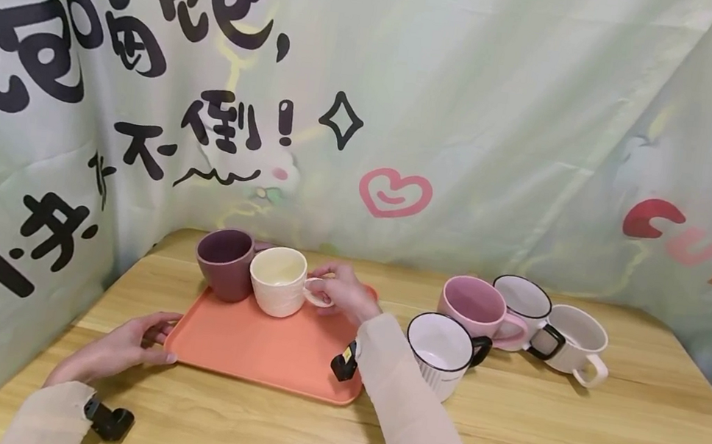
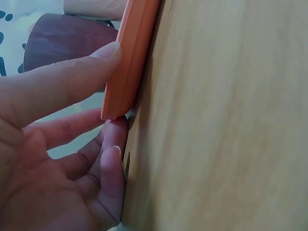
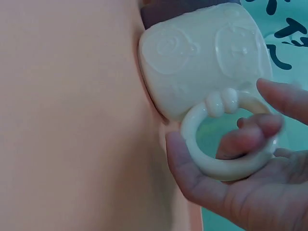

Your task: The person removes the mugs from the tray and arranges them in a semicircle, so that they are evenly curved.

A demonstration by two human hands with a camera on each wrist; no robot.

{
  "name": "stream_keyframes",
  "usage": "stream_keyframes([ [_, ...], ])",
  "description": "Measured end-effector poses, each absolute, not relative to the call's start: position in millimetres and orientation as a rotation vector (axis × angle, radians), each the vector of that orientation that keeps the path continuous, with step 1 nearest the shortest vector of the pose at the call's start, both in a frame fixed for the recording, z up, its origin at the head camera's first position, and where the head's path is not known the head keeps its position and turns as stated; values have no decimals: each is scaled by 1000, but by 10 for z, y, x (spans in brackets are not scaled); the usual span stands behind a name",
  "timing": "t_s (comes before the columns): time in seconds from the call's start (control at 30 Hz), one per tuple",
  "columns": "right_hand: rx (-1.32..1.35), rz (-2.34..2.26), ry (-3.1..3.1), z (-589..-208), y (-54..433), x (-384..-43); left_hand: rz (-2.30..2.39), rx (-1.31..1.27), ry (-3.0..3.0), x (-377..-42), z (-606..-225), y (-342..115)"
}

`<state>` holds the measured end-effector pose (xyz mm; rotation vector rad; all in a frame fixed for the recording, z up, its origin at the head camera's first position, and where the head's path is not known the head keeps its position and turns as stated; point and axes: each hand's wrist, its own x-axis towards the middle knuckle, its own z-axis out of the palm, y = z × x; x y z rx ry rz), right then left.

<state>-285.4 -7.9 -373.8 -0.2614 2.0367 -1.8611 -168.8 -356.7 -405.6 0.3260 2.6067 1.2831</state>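
An orange tray (image 1: 253, 350) lies on the wooden table. My left hand (image 1: 122, 347) holds its front left corner, thumb along the front wall (image 2: 126, 72) and fingers against the left side. On the tray's far part stands a cream mug (image 1: 279, 295) with raised patterns, upright. My right hand (image 1: 347, 293) grips this mug's ring-shaped handle (image 3: 224, 168), with a finger passing through the loop. Beside the cream mug, a dark purple mug (image 1: 225, 276) stands at the tray's far left corner, its handle partly hidden.
Right of the tray stand a white mug with black rim (image 1: 434, 369), a pink mug (image 1: 471, 303), another black-rimmed white mug (image 1: 519, 301) and a pale mug (image 1: 575, 338), close together. My right forearm (image 1: 413, 407) passes in front of the ribbed white one. A printed curtain (image 1: 508, 122) hangs behind.
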Motion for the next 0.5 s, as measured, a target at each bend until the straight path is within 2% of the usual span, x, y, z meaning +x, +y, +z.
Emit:
stream_keyframes([
  [0.23, -320, -1952, 2080, -3816, -123, -2794, 1296, 335, 2607, -1663, -4067, -3552],
  [0.5, -333, -2042, 2107, -3711, -65, -2781, 1315, 344, 2598, -1670, -4048, -3553],
])
